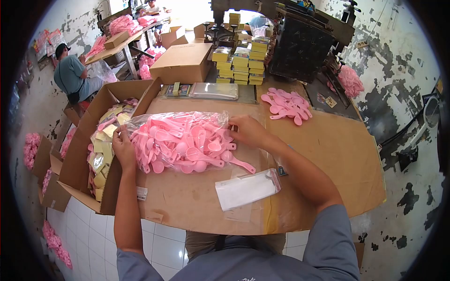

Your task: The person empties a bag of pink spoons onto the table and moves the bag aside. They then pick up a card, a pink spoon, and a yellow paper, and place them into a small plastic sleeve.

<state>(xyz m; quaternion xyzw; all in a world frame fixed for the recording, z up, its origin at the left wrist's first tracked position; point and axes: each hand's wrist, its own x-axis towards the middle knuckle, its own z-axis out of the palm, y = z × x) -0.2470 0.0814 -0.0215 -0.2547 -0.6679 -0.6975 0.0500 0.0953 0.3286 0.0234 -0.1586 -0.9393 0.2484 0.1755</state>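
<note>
Bag of pink spoons point(180, 145), ctr-left of frame: L hand point(123, 147) pinching its left edge, R hand point(247, 130) its upper-right edge. Spoons could spill if the right end tips, as 1 spoon point(242, 164) seems to poke out there. Worktop point(333, 159) cardboard-covered; peeling wall point(393, 51) upper right, seated person point(71, 72) upper left.

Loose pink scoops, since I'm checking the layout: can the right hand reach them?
Probably yes: only cardboard lies between the right hand and the loose scoops, though that hand holds the bag.
</note>
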